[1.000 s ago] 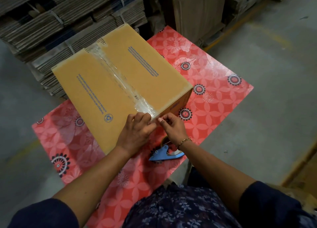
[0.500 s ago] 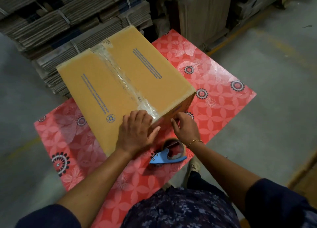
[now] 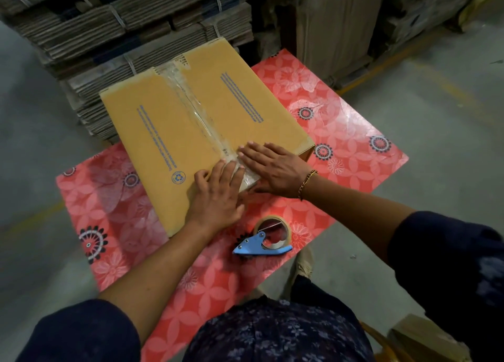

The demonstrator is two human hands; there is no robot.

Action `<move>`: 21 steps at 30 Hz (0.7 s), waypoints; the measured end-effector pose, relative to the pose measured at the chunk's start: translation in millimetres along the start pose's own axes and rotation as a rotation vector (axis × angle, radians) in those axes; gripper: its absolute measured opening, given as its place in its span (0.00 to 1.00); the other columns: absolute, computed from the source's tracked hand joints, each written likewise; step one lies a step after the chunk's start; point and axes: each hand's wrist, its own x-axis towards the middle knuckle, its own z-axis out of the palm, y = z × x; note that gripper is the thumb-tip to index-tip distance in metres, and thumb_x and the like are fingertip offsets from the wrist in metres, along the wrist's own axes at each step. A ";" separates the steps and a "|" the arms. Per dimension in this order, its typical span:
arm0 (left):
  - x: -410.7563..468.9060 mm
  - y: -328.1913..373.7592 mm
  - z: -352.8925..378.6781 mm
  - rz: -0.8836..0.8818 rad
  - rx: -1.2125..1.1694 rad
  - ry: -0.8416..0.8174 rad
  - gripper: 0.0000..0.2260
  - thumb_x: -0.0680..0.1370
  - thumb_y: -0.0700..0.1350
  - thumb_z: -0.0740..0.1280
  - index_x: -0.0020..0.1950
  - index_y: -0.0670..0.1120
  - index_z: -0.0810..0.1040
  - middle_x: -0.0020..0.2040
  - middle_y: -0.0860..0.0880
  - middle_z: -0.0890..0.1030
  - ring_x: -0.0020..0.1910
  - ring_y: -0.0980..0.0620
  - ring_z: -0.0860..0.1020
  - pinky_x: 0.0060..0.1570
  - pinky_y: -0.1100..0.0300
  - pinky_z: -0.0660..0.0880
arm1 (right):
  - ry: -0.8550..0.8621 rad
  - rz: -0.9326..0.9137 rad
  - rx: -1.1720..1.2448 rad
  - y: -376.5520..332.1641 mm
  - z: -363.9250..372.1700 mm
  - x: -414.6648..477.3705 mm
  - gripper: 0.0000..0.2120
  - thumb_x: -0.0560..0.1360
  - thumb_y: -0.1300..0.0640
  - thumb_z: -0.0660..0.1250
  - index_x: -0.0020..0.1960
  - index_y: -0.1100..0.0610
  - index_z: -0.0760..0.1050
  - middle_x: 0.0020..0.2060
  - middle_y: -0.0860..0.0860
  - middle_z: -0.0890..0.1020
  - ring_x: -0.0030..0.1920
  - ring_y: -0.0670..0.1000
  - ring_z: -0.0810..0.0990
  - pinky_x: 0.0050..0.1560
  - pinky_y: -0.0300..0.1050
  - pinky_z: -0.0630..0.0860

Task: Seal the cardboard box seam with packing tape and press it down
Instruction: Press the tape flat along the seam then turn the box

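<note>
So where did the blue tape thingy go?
In the head view, the blue tape dispenser lies on the red flowered table cover, near its front edge, just below the left hand and the cardboard box.

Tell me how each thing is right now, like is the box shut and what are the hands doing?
Cardboard box: shut, flaps closed, lying on the table.
Clear tape strip: stuck along the top seam, wrinkled near the close end.
Left hand: open, flat, pressing the tape at the box's near edge.
Right hand: open, flat, pressing beside the seam.
Tape dispenser: set down on the table, untouched.
Flowered table cover: spread flat.
</note>
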 end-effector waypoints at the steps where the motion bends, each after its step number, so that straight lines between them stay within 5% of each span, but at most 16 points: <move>1: 0.3 0.5 -0.1 -0.015 -0.013 0.000 0.36 0.70 0.63 0.69 0.72 0.44 0.69 0.71 0.41 0.74 0.71 0.40 0.72 0.59 0.42 0.67 | 0.005 0.000 -0.001 0.6 1.7 0.3 0.41 0.78 0.31 0.49 0.81 0.57 0.54 0.81 0.53 0.58 0.80 0.55 0.56 0.77 0.56 0.58; 7: -3.9 10.2 -0.4 -0.111 -0.099 0.059 0.29 0.82 0.66 0.55 0.72 0.46 0.71 0.75 0.43 0.72 0.75 0.42 0.69 0.62 0.41 0.68 | 0.003 -0.009 0.002 -3.0 7.5 -1.8 0.39 0.78 0.34 0.48 0.81 0.58 0.54 0.80 0.54 0.58 0.80 0.57 0.56 0.76 0.57 0.59; 10: -2.5 13.0 -2.4 -0.230 -0.066 0.042 0.33 0.82 0.68 0.51 0.76 0.45 0.67 0.79 0.40 0.66 0.79 0.38 0.62 0.71 0.37 0.62 | -0.002 0.000 0.006 -2.7 6.8 -0.2 0.40 0.77 0.33 0.49 0.81 0.57 0.54 0.80 0.54 0.59 0.80 0.57 0.57 0.76 0.56 0.59; 14: -1.4 16.0 -1.3 -0.246 -0.032 -0.062 0.37 0.81 0.69 0.44 0.81 0.44 0.59 0.81 0.37 0.62 0.79 0.33 0.60 0.74 0.31 0.59 | 0.044 -0.023 -0.001 -3.2 8.6 -2.0 0.41 0.75 0.37 0.62 0.80 0.59 0.57 0.79 0.56 0.61 0.79 0.57 0.59 0.75 0.55 0.60; 18: 0.6 15.3 -2.2 -0.249 0.010 -0.134 0.37 0.80 0.67 0.49 0.82 0.44 0.56 0.81 0.36 0.61 0.79 0.32 0.60 0.74 0.31 0.60 | 0.037 -0.036 0.030 -1.3 6.7 -3.1 0.41 0.75 0.41 0.65 0.80 0.59 0.55 0.80 0.56 0.58 0.80 0.57 0.57 0.77 0.55 0.56; 21: 3.2 16.8 -3.5 -0.251 0.044 -0.187 0.41 0.78 0.64 0.62 0.83 0.45 0.51 0.83 0.38 0.57 0.81 0.33 0.55 0.76 0.32 0.58 | 0.016 -0.060 0.036 2.8 2.0 -2.1 0.39 0.77 0.45 0.63 0.81 0.59 0.52 0.81 0.56 0.56 0.80 0.57 0.54 0.77 0.54 0.54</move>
